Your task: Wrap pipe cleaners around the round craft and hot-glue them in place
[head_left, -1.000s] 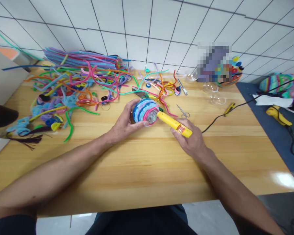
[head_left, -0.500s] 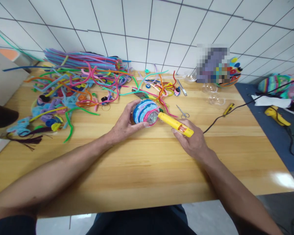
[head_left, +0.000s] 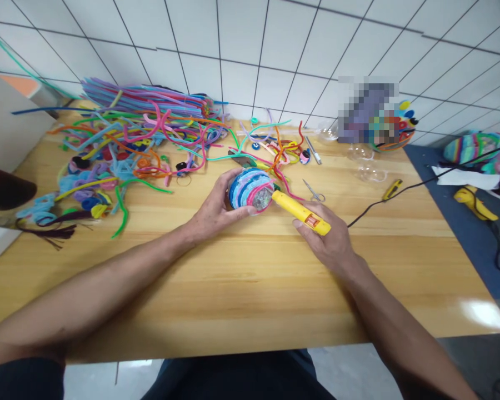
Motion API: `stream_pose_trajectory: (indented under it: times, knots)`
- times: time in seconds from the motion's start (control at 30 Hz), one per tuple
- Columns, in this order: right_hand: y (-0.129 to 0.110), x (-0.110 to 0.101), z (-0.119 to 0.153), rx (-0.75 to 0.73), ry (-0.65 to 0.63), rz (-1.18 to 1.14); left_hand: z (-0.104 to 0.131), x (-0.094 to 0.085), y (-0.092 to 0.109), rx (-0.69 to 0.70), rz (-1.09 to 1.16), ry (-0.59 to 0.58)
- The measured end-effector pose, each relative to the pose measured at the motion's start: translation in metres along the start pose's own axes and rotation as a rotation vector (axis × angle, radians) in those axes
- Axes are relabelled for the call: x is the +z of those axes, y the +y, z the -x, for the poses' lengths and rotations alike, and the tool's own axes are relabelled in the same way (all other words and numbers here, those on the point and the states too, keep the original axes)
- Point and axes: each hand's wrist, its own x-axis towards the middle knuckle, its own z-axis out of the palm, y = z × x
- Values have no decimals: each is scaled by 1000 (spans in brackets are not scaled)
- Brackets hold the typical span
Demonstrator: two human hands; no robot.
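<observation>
Fingers of my left hand (head_left: 216,208) wrap round the left and lower sides of a ball (head_left: 246,190) banded in blue, light blue and pink pipe cleaner. A clear, bare patch shows on the ball's right side. My right hand (head_left: 329,236) is closed round a yellow glue gun (head_left: 298,211); its nozzle points left, at the edge of the bare patch. Whether the tip touches the ball cannot be made out. One pink strand lies across the ball near the nozzle. Small scissors (head_left: 314,191) lie just beyond the gun.
Loose pipe cleaners (head_left: 120,144) and a long bundle (head_left: 145,100) cover the back left. Clear plastic shells (head_left: 370,169), a yellow cutter (head_left: 392,190) and a black cord (head_left: 416,180) are at right. Another yellow glue gun (head_left: 475,203) lies on a blue surface.
The camera view has shifted slightly, moving the scene a little to the right. Both hands keep their holds on the ball and the glue gun.
</observation>
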Motion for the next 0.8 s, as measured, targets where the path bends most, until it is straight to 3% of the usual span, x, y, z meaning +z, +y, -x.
stream_pose_trajectory:
  times: [0.53,0.8]
  knots:
    - [-14,0,-2,-62,-134,-39,-2,-2,-12,43,-40,-1]
    - [-11,1,2,-33,-94,-42,0,2,3,64,-60,-1]
